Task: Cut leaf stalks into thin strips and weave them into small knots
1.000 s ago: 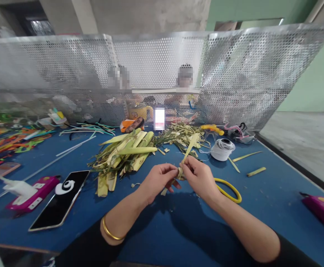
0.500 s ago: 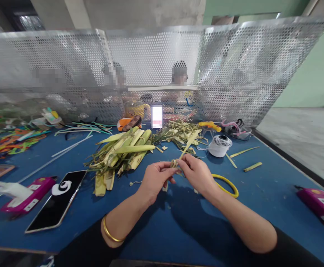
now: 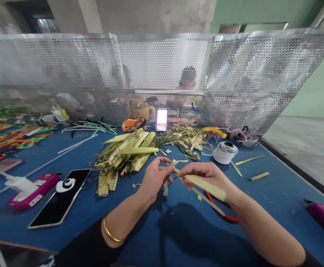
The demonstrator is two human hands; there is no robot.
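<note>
My left hand (image 3: pixel 156 177) is closed, pinching a folded, knotted part of a pale green leaf strip (image 3: pixel 174 163) between thumb and fingers. My right hand (image 3: pixel 210 174) is closed on the same work, its fingers gripping a wide pale strip (image 3: pixel 206 187) that runs back over the hand toward the wrist. Both hands are close together above the blue table, with thin ends hanging below them. A red curved loop (image 3: pixel 228 218) lies under my right hand, partly hidden. To the left is a heap of green husk-like leaves (image 3: pixel 131 152).
A white thread spool (image 3: pixel 225 152) stands at the right, near a yellow-handled tool (image 3: pixel 214 131) and goggles (image 3: pixel 245 139). Shredded leaf scraps (image 3: pixel 184 137) lie ahead. On the left are a phone (image 3: pixel 60 200) and a magenta power strip (image 3: pixel 36 189). A perforated metal screen (image 3: pixel 162 63) closes off the back.
My right hand has moved slightly right and turned, bringing the strip's wide end back over it. The loop by it showed yellow before and shows red now. The view has shifted slightly.
</note>
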